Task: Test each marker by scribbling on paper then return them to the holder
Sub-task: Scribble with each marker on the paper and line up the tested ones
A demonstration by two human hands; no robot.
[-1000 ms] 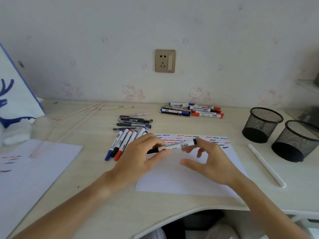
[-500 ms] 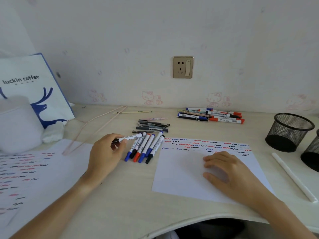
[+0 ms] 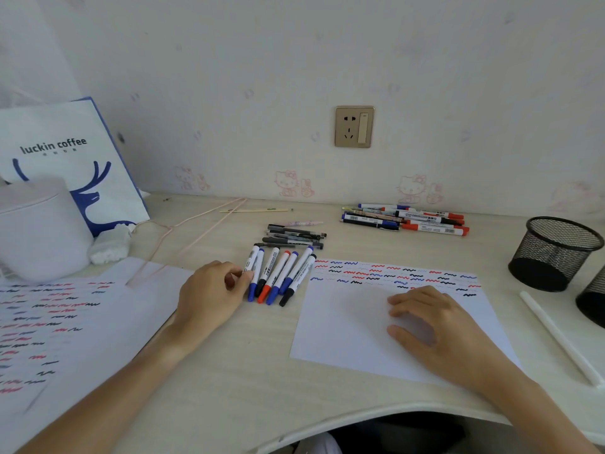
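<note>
My left hand (image 3: 212,290) pinches the near end of a white marker (image 3: 251,258) that lies at the left side of a row of several blue, red and black markers (image 3: 281,276) on the desk. My right hand (image 3: 435,322) rests on the white sheet of paper (image 3: 340,329), fingers relaxed, holding nothing. Red, blue and black scribbles run along the sheet's far edge. Two black mesh holders stand at the right, one (image 3: 556,253) in full view and one (image 3: 592,299) cut by the frame edge.
More markers (image 3: 406,219) lie by the wall and dark pens (image 3: 294,235) behind the row. A scribbled sheet (image 3: 65,322), white container (image 3: 36,231) and coffee bag (image 3: 65,152) fill the left. A white stick (image 3: 556,339) lies at the right.
My left hand carried the marker from above the paper to the left and laid it beside the row. My right hand let go of it and settled on the paper.
</note>
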